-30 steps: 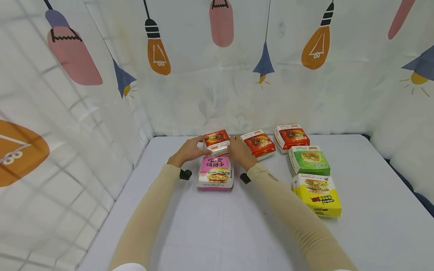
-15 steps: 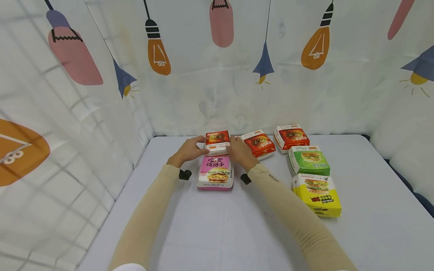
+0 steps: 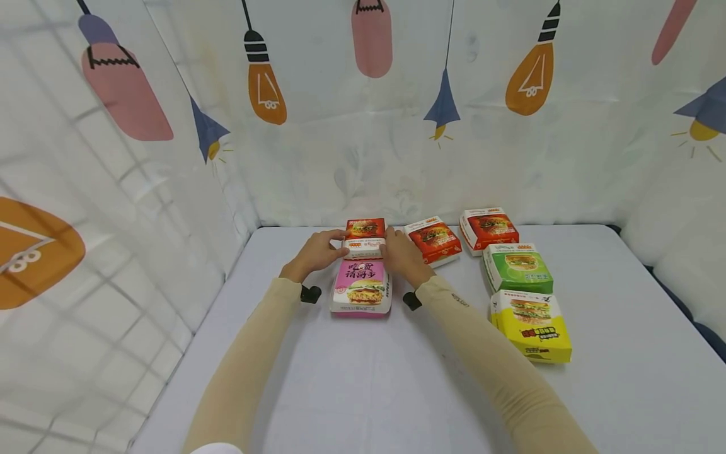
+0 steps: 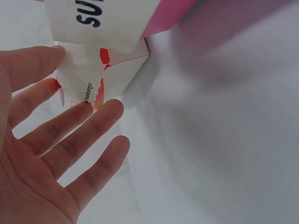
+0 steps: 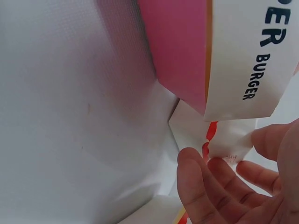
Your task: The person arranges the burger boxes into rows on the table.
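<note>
A red-and-white burger box (image 3: 365,238) lies at the back of the table, between my two hands. My left hand (image 3: 315,253) touches its left side with thumb and fingertips; in the left wrist view the fingers (image 4: 84,135) are spread and mostly straight. On the other side, my right hand (image 3: 404,255) has its thumb and fingertips against the box, the fingers gently bent in the right wrist view. Directly in front sits a pink-and-white burger box (image 3: 361,289), its near side facing me. The red-and-white box's far side is hidden.
Another red burger box (image 3: 434,241) lies angled just beyond my right hand. Farther right, a red box (image 3: 490,228), a green box (image 3: 518,268) and a yellow box (image 3: 531,325) form a column. A patterned curtain (image 3: 363,157) rises behind the white table (image 3: 351,384).
The red-and-white box between my hands has turned from slanted to straight and shifted slightly right, lining up behind the pink box. My hands have barely moved; the other boxes stay put.
</note>
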`<state>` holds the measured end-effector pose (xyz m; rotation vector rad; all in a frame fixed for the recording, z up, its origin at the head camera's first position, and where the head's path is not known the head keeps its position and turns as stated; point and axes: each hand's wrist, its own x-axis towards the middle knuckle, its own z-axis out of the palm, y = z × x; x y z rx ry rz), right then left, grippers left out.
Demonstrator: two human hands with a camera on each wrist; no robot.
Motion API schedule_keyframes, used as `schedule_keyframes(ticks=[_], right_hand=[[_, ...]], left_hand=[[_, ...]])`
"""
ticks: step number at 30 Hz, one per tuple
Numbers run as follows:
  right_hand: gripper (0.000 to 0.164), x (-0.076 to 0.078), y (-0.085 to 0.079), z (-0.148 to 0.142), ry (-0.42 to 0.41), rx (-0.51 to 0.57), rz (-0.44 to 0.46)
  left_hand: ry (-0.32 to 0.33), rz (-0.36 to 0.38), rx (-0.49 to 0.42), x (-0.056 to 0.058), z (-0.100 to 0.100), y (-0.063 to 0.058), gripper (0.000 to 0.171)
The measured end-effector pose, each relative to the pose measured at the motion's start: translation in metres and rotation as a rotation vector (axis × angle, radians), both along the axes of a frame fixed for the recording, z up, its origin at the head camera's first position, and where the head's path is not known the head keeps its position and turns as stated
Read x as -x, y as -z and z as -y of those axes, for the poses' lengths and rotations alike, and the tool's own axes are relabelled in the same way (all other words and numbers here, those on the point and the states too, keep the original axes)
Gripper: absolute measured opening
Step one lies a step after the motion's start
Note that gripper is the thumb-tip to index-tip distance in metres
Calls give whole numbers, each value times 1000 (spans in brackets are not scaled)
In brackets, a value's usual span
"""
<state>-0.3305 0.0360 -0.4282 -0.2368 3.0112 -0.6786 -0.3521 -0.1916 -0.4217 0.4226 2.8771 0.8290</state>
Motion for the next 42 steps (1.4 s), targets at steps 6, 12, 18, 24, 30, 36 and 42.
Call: schedule_keyframes(ticks=[6, 12, 18, 24, 30, 36, 42], right_hand=[[47, 1, 4, -5, -6, 42, -11], [36, -9, 5, -14, 6, 224, -73], [29, -22, -4, -32, 2, 404, -218], [27, -31, -11, -66, 126, 607, -292], [30, -36, -6, -96, 295, 760, -340], [31, -39, 3, -107, 415, 812, -314], [40, -38, 14, -107, 460, 744, -304]], left_hand=[[-4, 23, 8, 0, -2, 2, 57], [21, -35, 6, -2, -2, 1, 62], [21, -163, 41, -12, -20, -19, 53], [-7, -240, -37, -28, -59, -46, 37], [-56, -281, -173, -43, -106, -54, 27], [-94, -286, -384, -63, -154, -45, 29], [-173, -314, -512, -78, -193, -22, 35]])
